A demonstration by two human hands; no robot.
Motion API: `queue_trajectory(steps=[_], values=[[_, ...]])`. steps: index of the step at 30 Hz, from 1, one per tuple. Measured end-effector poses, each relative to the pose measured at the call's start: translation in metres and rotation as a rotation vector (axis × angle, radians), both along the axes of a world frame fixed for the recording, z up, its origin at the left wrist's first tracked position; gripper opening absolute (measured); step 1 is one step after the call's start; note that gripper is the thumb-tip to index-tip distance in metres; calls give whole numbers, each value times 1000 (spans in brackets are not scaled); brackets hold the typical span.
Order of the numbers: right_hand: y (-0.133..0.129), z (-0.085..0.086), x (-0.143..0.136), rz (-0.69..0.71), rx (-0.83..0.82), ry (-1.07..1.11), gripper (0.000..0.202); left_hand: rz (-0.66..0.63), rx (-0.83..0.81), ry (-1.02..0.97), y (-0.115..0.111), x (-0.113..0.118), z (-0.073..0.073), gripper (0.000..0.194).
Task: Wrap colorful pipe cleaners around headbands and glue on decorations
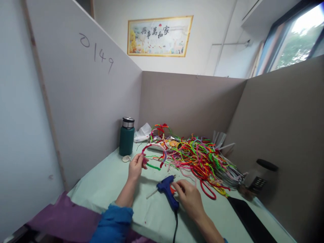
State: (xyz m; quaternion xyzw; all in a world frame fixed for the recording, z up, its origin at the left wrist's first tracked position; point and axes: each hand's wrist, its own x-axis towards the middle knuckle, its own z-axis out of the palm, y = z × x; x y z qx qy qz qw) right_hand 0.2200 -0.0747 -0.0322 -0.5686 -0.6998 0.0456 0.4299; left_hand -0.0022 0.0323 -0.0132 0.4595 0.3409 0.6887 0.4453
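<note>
Pinched between the fingers of my left hand is a curved pipe-cleaner piece in red, pink, white and purple, with a green strand extending below it. The piece is held above the table, left of centre. A blue hot glue gun lies on the table, its nozzle pointing up and away and its glue stick sticking out to the left. My right hand is just right of the glue gun, fingertips at its orange trigger; whether they grip it is unclear.
A big pile of colourful pipe cleaners covers the table's back right, with red-handled scissors in front. A green bottle stands back left beside white tissue. At the right are a jar and a black flat object. Partitions enclose the table.
</note>
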Motion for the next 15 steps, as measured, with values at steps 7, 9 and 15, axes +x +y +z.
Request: queue_trajectory(steps=[7,9,15], values=[[26,9,-3,26,43,309,37,-116,-4,-24,-1,21,6,49],[41,17,-8,93,4,391,35,-159,-7,-4,0,31,10,49],[70,15,-10,174,-83,810,39,-300,-72,48,0,56,13,53]])
